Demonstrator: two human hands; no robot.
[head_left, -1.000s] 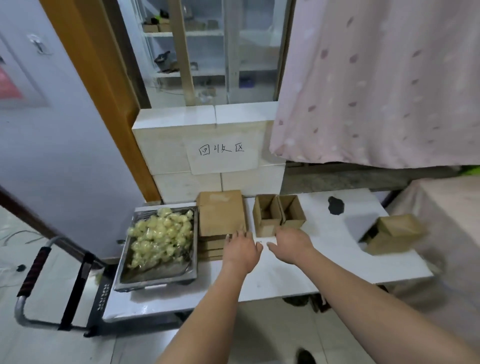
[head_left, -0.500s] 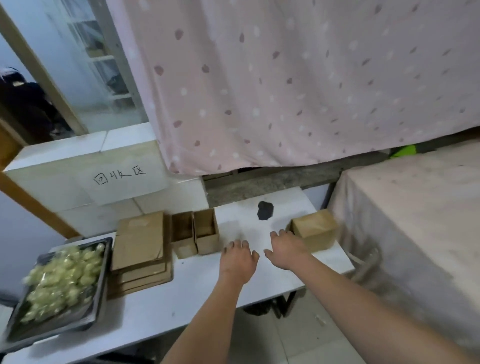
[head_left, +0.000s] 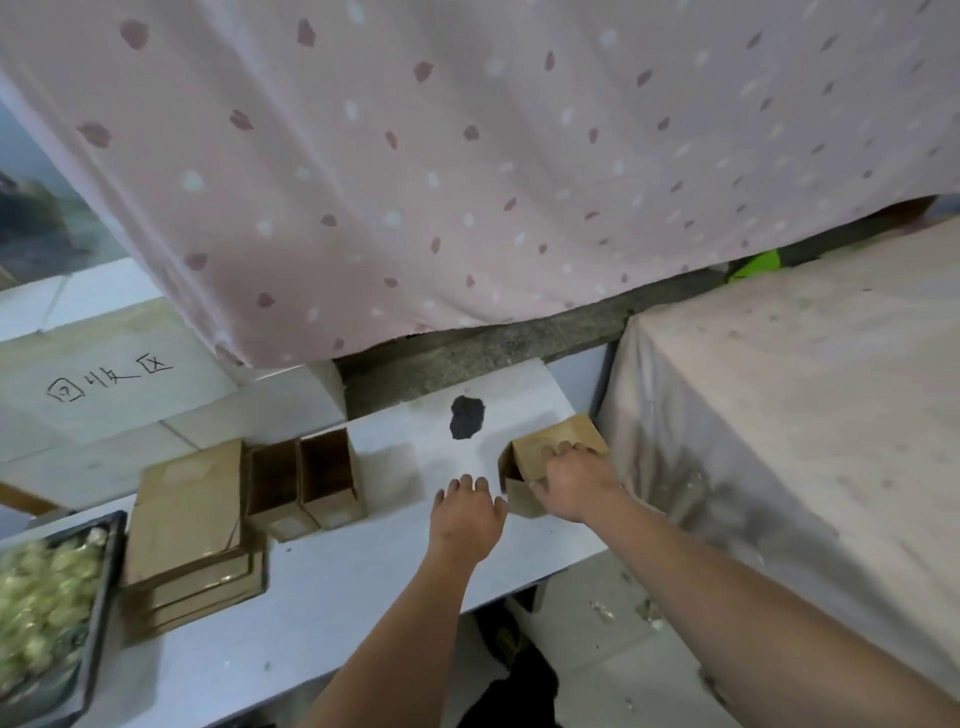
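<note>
A small brown cardboard box (head_left: 540, 447) lies on its side near the right end of the white table (head_left: 363, 582). My right hand (head_left: 574, 483) lies over the box, fingers curled over its top and thumb at its near face. My left hand (head_left: 467, 512) hovers just left of the box with fingers spread and relaxed, holding nothing. Two open cardboard boxes (head_left: 304, 480) stand side by side further left. A stack of flat folded cartons (head_left: 189, 519) lies beside them.
A metal tray (head_left: 98, 613) of pale yellow-green pieces sits at the table's left end. A black stain (head_left: 466, 418) marks the tabletop. A cloth-covered surface (head_left: 810, 415) stands at the right, a pink dotted curtain (head_left: 467, 156) hangs behind, and white blocks with handwriting (head_left: 104, 379) are at the left.
The view has swung right. Both hands moved right across the table from the two open boxes; my right hand reached the lying box and closed on it.
</note>
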